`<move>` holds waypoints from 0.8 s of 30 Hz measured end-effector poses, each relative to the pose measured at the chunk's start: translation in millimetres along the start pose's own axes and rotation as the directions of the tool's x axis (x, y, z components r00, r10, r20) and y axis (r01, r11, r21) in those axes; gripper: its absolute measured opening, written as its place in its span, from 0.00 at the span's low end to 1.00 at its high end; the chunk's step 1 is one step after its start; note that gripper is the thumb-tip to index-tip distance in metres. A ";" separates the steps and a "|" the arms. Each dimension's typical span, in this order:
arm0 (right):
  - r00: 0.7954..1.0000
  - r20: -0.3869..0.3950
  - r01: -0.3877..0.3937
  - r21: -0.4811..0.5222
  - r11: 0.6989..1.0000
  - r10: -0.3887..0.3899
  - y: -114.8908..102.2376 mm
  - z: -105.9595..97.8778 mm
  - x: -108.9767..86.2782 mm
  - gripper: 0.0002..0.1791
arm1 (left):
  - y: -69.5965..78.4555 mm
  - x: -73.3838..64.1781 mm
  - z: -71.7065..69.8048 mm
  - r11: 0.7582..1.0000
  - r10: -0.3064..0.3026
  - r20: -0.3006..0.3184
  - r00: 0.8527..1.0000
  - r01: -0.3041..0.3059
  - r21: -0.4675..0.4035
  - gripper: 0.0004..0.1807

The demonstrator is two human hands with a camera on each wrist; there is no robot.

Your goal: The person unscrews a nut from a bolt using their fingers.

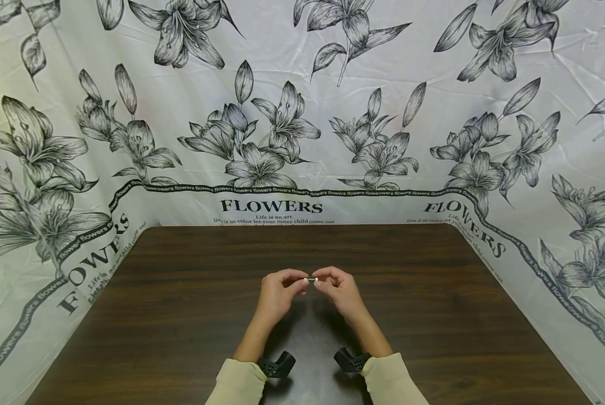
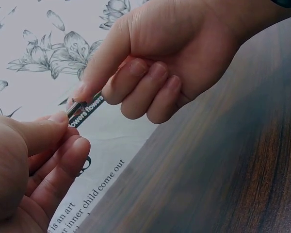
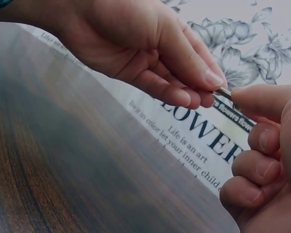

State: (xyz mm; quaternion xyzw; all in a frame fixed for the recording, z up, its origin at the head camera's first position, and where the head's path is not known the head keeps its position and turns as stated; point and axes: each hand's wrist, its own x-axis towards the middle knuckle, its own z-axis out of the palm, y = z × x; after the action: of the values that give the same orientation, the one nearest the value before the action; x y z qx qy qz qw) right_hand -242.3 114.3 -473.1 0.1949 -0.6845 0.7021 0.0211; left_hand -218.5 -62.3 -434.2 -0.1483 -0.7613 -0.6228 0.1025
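A small, slim metal screw is held level between the two hands above the table. My left hand pinches one end of it between thumb and fingertips. At the other end, my right hand pinches it with thumb and index finger. In the left wrist view the screw shows a ridged silver shaft with a darker bit by the right fingertips. The right hand's other fingers are curled in. Both ends of the screw are mostly hidden by fingertips.
Below the hands lies a dark brown wood-grain table. A white cloth with black flower drawings and lettering hangs around its back and sides. Each wrist wears a black band with a camera mount, near the pale sleeves.
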 end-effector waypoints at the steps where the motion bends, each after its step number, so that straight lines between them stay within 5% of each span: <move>1: 1.000 0.000 0.008 0.002 1.000 -0.008 3.6 -0.7 0.6 0.09 | -0.2 0.0 0.1 1.000 0.001 0.001 1.000 -0.001 -0.003 0.05; 8: 0.999 -0.007 0.053 -0.003 0.999 -0.053 9.1 -1.4 1.2 0.10 | -1.3 -0.3 0.2 1.000 0.005 0.010 1.000 -0.005 -0.022 0.05; 15: 0.997 0.038 0.071 -0.017 0.997 -0.071 -8.8 -0.5 -1.7 0.08 | -2.8 -0.6 -0.5 1.000 0.003 0.015 1.000 -0.003 -0.027 0.05; 24: 0.998 0.015 -0.057 -0.029 0.998 0.057 -23.2 2.8 -4.0 0.12 | -1.9 -0.3 0.2 1.000 -0.001 0.009 1.000 0.001 -0.031 0.05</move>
State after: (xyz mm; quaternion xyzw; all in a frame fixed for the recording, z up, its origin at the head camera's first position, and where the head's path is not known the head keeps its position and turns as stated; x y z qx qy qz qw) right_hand -231.0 114.0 -452.2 0.1804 -0.7000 0.6910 -0.0014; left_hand -218.9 -62.5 -436.1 -0.1524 -0.7520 -0.6340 0.0963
